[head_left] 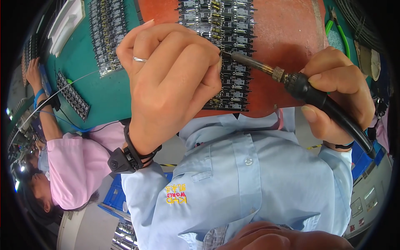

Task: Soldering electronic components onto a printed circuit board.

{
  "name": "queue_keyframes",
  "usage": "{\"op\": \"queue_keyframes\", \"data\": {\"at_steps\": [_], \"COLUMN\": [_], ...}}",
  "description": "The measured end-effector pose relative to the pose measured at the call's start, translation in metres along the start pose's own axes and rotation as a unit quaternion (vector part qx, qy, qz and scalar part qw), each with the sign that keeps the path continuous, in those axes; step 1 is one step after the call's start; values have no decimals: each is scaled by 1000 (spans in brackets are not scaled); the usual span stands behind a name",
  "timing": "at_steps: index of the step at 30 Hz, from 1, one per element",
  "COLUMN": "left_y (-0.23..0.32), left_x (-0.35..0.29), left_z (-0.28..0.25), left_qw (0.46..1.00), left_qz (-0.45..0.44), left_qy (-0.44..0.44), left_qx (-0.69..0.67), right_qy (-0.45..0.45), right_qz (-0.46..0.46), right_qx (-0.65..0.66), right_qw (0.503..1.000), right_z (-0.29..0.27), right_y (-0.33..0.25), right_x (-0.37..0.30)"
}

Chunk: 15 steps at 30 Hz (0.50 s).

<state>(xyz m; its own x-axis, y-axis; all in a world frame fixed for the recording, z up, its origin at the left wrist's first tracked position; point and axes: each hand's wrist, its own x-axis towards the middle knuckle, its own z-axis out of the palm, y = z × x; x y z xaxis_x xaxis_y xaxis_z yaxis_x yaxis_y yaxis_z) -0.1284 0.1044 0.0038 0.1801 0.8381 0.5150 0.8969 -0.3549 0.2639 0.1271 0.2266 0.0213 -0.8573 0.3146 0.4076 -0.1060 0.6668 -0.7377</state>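
Note:
My right hand (339,89) grips a black-handled soldering iron (306,88), its metal barrel slanting up to the left. The iron's tip comes down over a panel of black circuit boards (235,79), close beside the fingertips of my left hand (171,71). Those left fingers are curled into a pinch over the panel and cover part of it. What they pinch is hidden; a thin pale wire runs in from the left toward this hand. Rows of small gold-coloured parts show on the panel's upper half.
Under the panel lies a reddish mat (287,33) on a green table (116,100). Another board panel (107,33), a white tray (66,25) and a narrow board strip (73,98) are on the left. Green-handled cutters (343,35) lie far right. A co-worker's hand (33,75) is far left.

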Motion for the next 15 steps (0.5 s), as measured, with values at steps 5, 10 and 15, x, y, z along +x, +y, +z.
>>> {"op": "queue_keyframes", "data": {"at_steps": [5, 10, 15], "left_y": [9, 15, 13], "left_x": [5, 9, 0], "left_z": [-1, -11, -20], "left_qw": [999, 1000, 999], "left_qz": [-27, -11, -3], "left_qy": [-17, -18, -6], "left_qx": [1, -2, -39], "right_qy": [-11, -6, -4], "right_qz": [-17, -31, -28], "right_qx": [-6, -8, -21], "right_qw": [1000, 999, 999], "right_z": [-7, -10, -10], "right_y": [-1, -5, -11], "right_x": [-1, -2, -4]}}
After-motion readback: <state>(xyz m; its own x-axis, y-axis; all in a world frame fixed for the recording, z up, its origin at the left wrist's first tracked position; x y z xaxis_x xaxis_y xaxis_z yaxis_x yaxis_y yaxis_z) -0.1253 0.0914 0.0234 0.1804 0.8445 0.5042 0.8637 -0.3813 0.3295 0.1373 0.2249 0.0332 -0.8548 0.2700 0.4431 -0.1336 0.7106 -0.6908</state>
